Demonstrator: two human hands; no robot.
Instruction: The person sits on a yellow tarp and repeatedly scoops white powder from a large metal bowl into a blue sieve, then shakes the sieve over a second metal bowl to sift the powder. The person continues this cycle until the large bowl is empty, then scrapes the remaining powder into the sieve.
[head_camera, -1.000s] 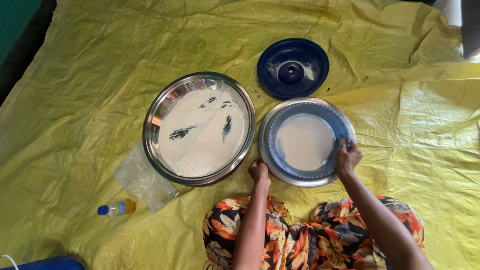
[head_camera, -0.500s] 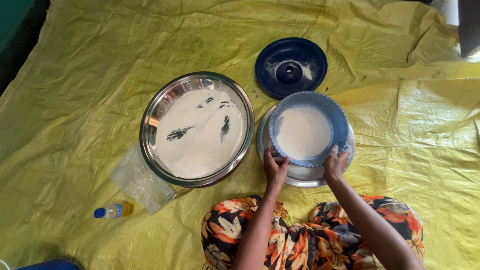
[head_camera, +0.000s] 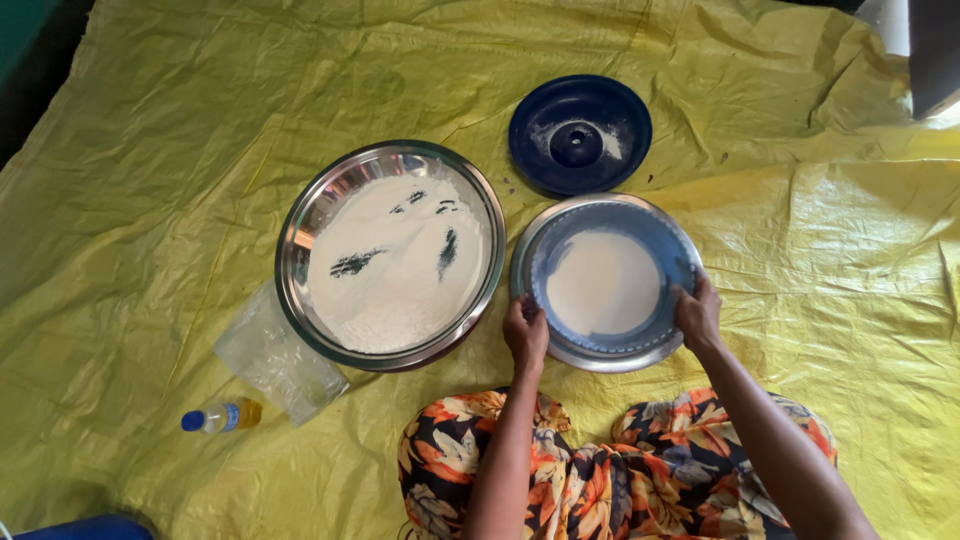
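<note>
Spread underneath, a yellow sheet (head_camera: 150, 180); near its middle a large steel basin of flour (head_camera: 392, 255). Just right of it, toward the sheet's near edge, a blue sieve (head_camera: 605, 282) resting in a steel plate (head_camera: 600, 362), round, no long axis. Left hand (head_camera: 525, 332) and right hand (head_camera: 697, 314) clamped on opposite rims, equally near. Half a second ago held lifted and tilted; now lowered, level.

The big tray (head_camera: 392, 255) and the smaller plate (head_camera: 605, 283) are shiny polished metal, each holding matt white powder; the sieve (head_camera: 640, 240) sitting in the plate looks like blue plastic. The dark blue lid (head_camera: 580, 133) is glossy plastic dusted with powder. The yellow sheet (head_camera: 180, 150) is thin crinkled plastic with a slight sheen, and the bag (head_camera: 275, 355) is clear film.
</note>
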